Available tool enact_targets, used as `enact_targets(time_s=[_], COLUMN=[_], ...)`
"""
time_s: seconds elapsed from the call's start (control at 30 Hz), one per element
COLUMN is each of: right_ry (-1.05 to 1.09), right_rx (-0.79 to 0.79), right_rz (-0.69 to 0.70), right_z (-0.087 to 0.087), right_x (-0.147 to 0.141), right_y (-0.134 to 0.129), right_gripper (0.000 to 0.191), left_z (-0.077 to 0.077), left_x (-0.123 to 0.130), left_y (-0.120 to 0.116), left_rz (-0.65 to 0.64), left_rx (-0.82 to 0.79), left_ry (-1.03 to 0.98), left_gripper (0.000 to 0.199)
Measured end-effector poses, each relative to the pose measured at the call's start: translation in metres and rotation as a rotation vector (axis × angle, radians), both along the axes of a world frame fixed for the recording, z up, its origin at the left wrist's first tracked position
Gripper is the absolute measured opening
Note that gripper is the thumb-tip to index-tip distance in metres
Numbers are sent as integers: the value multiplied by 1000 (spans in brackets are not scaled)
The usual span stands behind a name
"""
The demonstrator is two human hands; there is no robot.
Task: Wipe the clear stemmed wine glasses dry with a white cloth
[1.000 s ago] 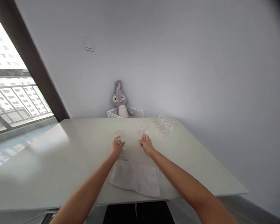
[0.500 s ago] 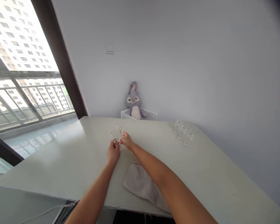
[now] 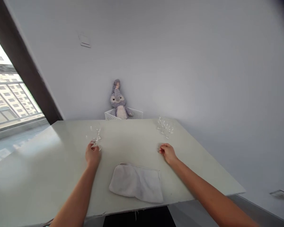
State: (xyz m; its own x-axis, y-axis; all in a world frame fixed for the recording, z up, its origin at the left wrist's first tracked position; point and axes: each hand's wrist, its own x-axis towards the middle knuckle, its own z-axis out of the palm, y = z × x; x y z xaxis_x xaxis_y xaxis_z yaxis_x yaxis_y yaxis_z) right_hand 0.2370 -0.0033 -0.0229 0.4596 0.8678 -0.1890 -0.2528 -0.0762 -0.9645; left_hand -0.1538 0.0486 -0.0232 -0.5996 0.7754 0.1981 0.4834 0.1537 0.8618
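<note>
My left hand (image 3: pixel 92 154) is closed around a clear stemmed glass (image 3: pixel 94 144) at the left of the table, its foot showing beside the fingers. Just behind it stands another clear stemmed glass (image 3: pixel 98 134). Over the right half of the table, my right hand (image 3: pixel 167 152) is closed with the fingertips pressed together. Something faint and see-through may be at those fingertips, too blurred to name. Beyond that hand, several clear glasses (image 3: pixel 165 125) are grouped near the back right corner. A folded light grey cloth (image 3: pixel 136 183) lies between my forearms near the front edge.
The pale table (image 3: pixel 130 142) reaches back to a white wall. Behind its far edge, a grey plush toy (image 3: pixel 120 102) sits in a white perforated basket (image 3: pixel 138 114). A dark-framed window (image 3: pixel 21 56) is on the left.
My right hand has left the glass by my left hand and swung right. My left hand keeps hold of its glass. The view has turned right, and the whole cloth now shows.
</note>
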Motion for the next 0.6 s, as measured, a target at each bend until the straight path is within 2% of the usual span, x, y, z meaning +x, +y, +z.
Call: enact_targets(time_s=[0.13,0.27,0.43,0.6], right_ry=[-19,-25,-24,-1], right_rx=[1,11,25,47], right_rz=[-169,-139,-33,115], right_z=[8,11,6,4], right_x=[51,64,43,-10], right_y=[11,37,48,44], right_gripper=[24,32,22,22], left_z=[0,-2,-1,-1], left_x=[0,1,3,4], left_y=[-2,-8,-11,-10], left_rz=[32,19,38,25], left_rx=[46,92,106,121], left_ry=[-45,-120,-154,-210], left_gripper=[47,47,44,43])
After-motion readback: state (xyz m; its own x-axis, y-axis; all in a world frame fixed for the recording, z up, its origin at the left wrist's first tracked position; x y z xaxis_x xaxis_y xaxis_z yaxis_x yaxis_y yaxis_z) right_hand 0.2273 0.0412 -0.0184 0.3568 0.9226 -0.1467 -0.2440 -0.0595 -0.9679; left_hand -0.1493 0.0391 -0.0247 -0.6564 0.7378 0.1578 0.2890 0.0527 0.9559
